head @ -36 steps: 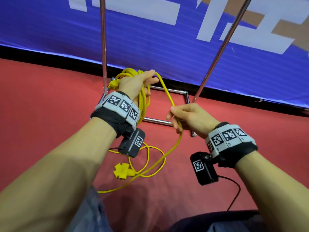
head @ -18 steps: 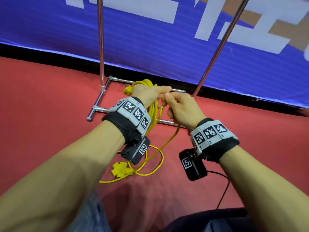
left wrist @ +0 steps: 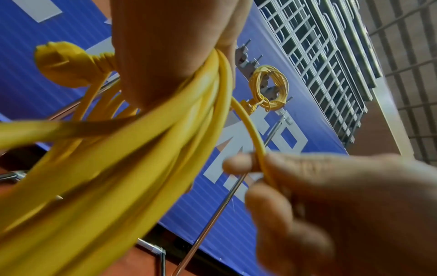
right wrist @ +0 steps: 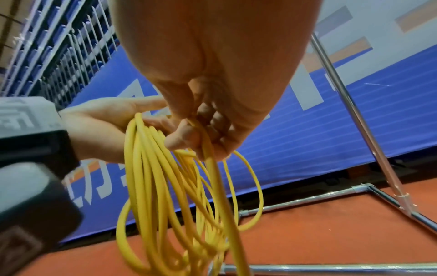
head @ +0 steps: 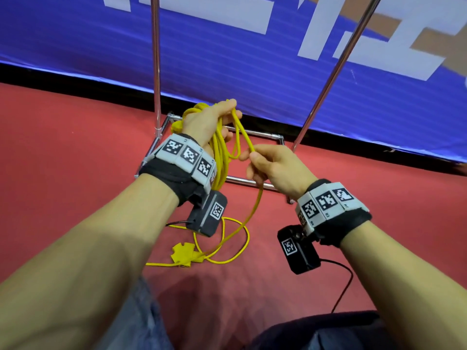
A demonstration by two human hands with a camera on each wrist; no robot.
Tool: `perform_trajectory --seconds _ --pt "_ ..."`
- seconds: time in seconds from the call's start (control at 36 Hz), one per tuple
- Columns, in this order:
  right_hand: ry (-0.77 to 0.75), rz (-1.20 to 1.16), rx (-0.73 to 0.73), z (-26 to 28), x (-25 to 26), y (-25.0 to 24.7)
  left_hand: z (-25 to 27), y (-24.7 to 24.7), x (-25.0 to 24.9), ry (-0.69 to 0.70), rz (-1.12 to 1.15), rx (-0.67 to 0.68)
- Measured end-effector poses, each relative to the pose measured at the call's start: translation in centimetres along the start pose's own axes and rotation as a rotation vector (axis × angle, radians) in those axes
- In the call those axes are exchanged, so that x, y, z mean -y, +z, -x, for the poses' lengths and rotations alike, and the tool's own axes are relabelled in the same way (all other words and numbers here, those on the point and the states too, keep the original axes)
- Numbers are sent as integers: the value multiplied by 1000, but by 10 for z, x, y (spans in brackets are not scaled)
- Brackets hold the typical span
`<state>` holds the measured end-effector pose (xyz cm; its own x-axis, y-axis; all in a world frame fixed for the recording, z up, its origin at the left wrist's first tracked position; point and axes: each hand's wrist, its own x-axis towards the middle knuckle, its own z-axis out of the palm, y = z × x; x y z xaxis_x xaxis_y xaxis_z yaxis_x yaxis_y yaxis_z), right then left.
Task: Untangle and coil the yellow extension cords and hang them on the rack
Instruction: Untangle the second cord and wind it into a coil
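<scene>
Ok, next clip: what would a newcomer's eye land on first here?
The bright yellow extension cord, gathered in loops in the left hand at centre frame. The right hand pinches the strand beside it, and the rest trails to a yellow socket block on the red floor, before the chrome rack.

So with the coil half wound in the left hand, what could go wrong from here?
1. The loops in the left hand hang uneven in length, so they may cross and tangle again.
2. The socket end and slack still lie curled on the floor; pulling may drag them into a knot.
3. The right hand only pinches the strand, which could slip.
</scene>
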<state>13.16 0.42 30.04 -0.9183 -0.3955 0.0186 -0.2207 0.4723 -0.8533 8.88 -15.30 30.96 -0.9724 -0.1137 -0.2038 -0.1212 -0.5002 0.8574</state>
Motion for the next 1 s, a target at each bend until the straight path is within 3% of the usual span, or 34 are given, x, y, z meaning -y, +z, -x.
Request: perform_trajectory --seconds 0.14,0.25,0.33,0.42,0.47,0.61,0.81,0.92,1.0 --pt "-19 4 -125 -10 19 -1 11 5 8 -51 -147 95" --pt "7 -21 -179 -16 17 1 13 4 14 -103 -133 113" --pt "74 -52 -79 -13 14 4 9 4 13 -118 -77 97" --pt "223 -156 108 0 3 6 7 3 3 -52 14 19" --pt "233 -152 160 7 -5 5 3 0 -3 1 99 -32" --pt "98 -76 55 8 -2 -2 -3 -7 -5 18 109 -61" --pt "-14 -44 -78 -12 12 -4 7 -2 6 -15 -100 100" --pt "15 -41 -98 -14 15 -2 12 4 13 -30 -148 141" --pt "138 -138 24 -3 9 -1 8 4 7 -30 -38 87"
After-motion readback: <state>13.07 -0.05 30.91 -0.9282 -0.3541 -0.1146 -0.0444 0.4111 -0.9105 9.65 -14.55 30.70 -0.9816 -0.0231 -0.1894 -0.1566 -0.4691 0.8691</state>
